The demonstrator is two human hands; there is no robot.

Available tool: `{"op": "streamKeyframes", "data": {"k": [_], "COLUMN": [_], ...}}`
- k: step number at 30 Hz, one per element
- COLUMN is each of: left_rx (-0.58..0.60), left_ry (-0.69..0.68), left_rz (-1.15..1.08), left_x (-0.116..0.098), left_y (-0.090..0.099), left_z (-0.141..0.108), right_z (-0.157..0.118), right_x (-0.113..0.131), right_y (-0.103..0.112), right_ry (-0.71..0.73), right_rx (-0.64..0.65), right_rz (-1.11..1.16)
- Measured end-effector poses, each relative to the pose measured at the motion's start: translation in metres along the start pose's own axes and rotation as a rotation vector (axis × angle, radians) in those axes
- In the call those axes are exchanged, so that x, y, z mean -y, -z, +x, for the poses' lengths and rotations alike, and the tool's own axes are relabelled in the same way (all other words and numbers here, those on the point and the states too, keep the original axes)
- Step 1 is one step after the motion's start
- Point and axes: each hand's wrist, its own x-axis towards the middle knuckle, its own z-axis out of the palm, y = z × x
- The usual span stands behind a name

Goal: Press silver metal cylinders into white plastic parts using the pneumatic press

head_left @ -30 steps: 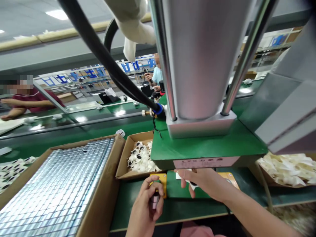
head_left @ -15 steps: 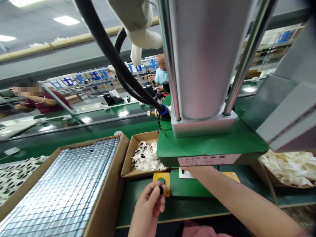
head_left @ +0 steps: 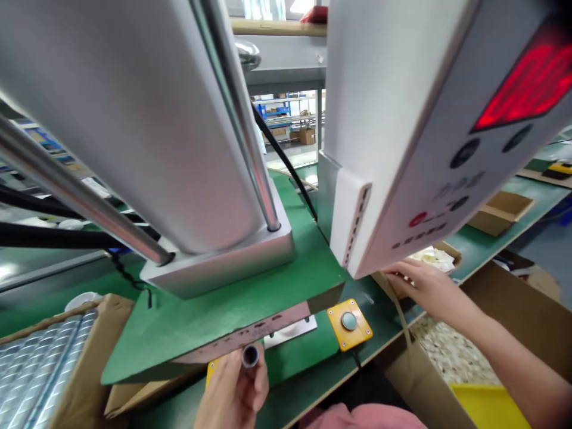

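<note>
My left hand [head_left: 235, 387] is closed around a small grey tube [head_left: 250, 356] with its dark round opening facing up, just below the front edge of the green press [head_left: 214, 304]. Farther right, my right hand [head_left: 415, 283] reaches beside the lower corner of the control box [head_left: 402, 143], at a cardboard box of white pieces [head_left: 431, 257]. Its fingers are partly hidden, and what they hold, if anything, cannot be made out. A yellow plate with a round button [head_left: 349, 321] lies between my hands.
A carton of silvery tubes [head_left: 49, 357] stands at the lower left. The press's metal rods [head_left: 241, 113] rise in front of me. Below the bench edge at right are an open carton [head_left: 522, 310] and a yellow container [head_left: 489, 405]. Another small box [head_left: 503, 211] sits farther back.
The view has swung right. My right hand has come out from under the press and moved right to the box of white pieces. My left hand now shows a grey tube; the dark round piece is not distinguishable.
</note>
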Motion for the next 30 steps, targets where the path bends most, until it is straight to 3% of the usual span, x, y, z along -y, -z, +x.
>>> {"op": "streamKeyframes", "data": {"k": [2,5,9,14,17,20,25,30], "left_rx": [-0.014,-0.005,0.032,0.078,0.056,0.022,-0.067,-0.187], "left_ry": [-0.037,-0.081,-0.131,-0.165,-0.170,-0.181,-0.193,-0.206], "left_rz": [-0.082,-0.290,-0.470,-0.440,-0.368,-0.294,-0.256,-0.257], "left_x": [-0.003,-0.008,-0.011,-0.009,-0.003,0.002,0.002,-0.001], "left_y": [-0.020,-0.051,-0.078,-0.085,-0.082,-0.077,-0.058,-0.025], "left_z": [0.008,0.021,0.032,0.032,0.031,0.030,0.018,-0.001], "right_z": [0.003,0.010,0.012,0.007,0.005,0.006,0.029,0.045], "right_x": [-0.033,-0.059,-0.068,-0.065,-0.032,0.027,0.120,0.156], "right_y": [0.000,-0.011,-0.026,-0.022,-0.011,-0.009,-0.041,-0.073], "right_ry": [0.099,0.212,0.196,0.125,-0.013,-0.097,0.290,0.562], "right_rx": [0.024,0.085,0.021,-0.121,-0.248,-0.266,-0.037,-0.129], "right_rz": [-0.192,-0.332,-0.407,-0.296,-0.188,0.045,0.336,0.229]}}
